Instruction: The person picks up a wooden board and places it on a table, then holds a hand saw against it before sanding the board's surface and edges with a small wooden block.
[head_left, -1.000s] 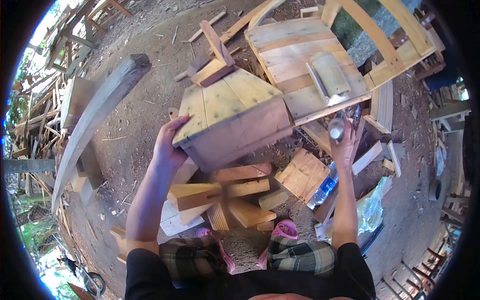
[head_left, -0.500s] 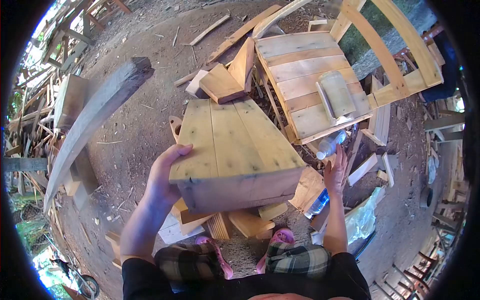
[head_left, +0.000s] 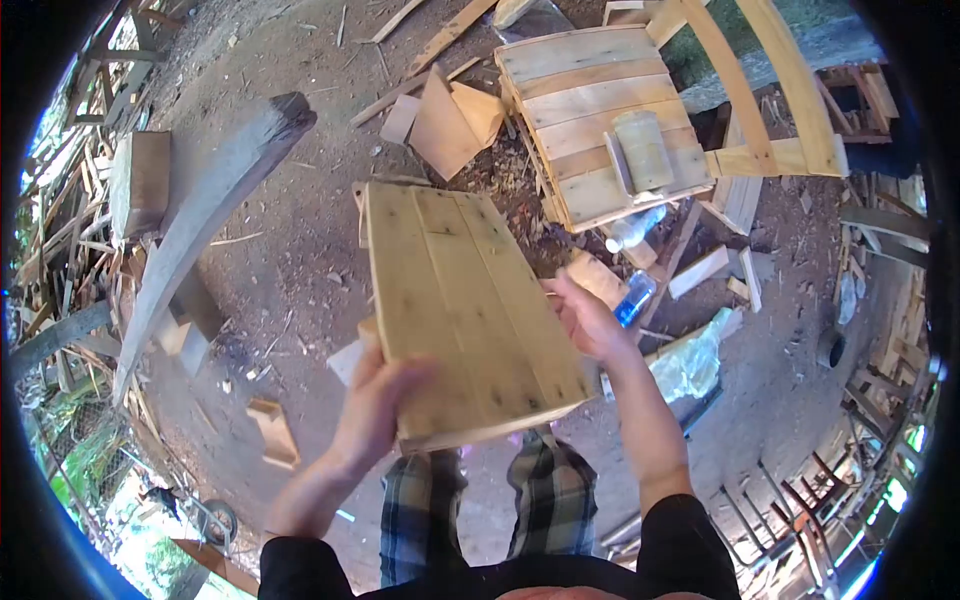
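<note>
A plank-topped wooden piece (head_left: 465, 310), tapered and with a thin front edge, is held out in front of me above my legs, its slatted face towards me. My left hand (head_left: 378, 405) is closed on its lower left edge, thumb on top and the other fingers hidden underneath. At the right edge is my right hand (head_left: 592, 318), its fingertips right beside the planks, fingers loosely bent and apart. A slatted wooden chair (head_left: 600, 110) stands beyond to the right, with a cylindrical container (head_left: 643, 150) on its seat.
Beside the chair lie a clear bottle (head_left: 636, 228), a blue-labelled bottle (head_left: 636, 298), a plastic bag (head_left: 690, 362) and offcuts. A long curved timber (head_left: 205, 220) rises at left. Wood blocks (head_left: 445, 125) lie ahead on the dirt floor, with a scrap-wood pile (head_left: 65, 225) at far left.
The wooden piece has tilted, so its planks face me more and its front panel is out of sight. My right hand has moved left from near the clear bottle to the piece's edge.
</note>
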